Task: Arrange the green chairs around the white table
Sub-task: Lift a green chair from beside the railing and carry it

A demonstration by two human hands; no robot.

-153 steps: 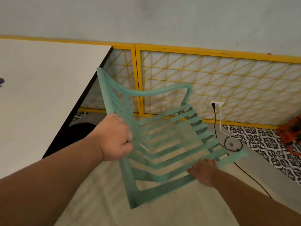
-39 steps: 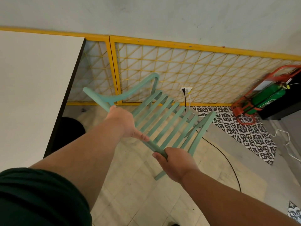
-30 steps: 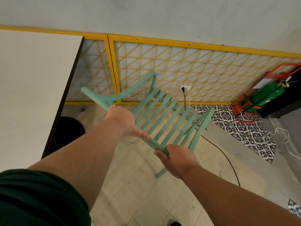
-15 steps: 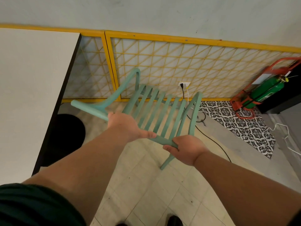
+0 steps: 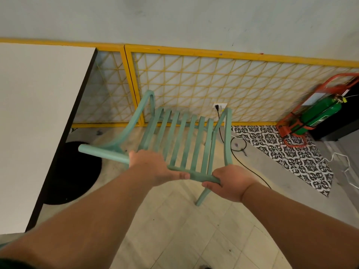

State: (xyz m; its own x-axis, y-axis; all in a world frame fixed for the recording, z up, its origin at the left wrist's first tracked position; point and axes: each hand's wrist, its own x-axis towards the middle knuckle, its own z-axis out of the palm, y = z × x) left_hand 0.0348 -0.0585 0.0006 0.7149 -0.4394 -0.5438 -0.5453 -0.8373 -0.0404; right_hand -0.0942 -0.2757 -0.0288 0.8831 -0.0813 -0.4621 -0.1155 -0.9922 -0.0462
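Green chair [image 5: 180, 140] rail, left hand [image 5: 153, 167] grip curled round it, right hand [image 5: 229, 183] likewise

Five seconds back the slatted mint-green plastic chair [image 5: 180, 140] hung tilted, slats running crosswise, with the left hand [image 5: 153, 167] on a side post and the right hand [image 5: 231, 183] on the far edge toward 5 o'clock. It has since swung round: the slats now point to 12 o'clock and both hands grip the near rail side by side. The white tabletop [image 5: 38, 113] has drawn off toward 9 o'clock
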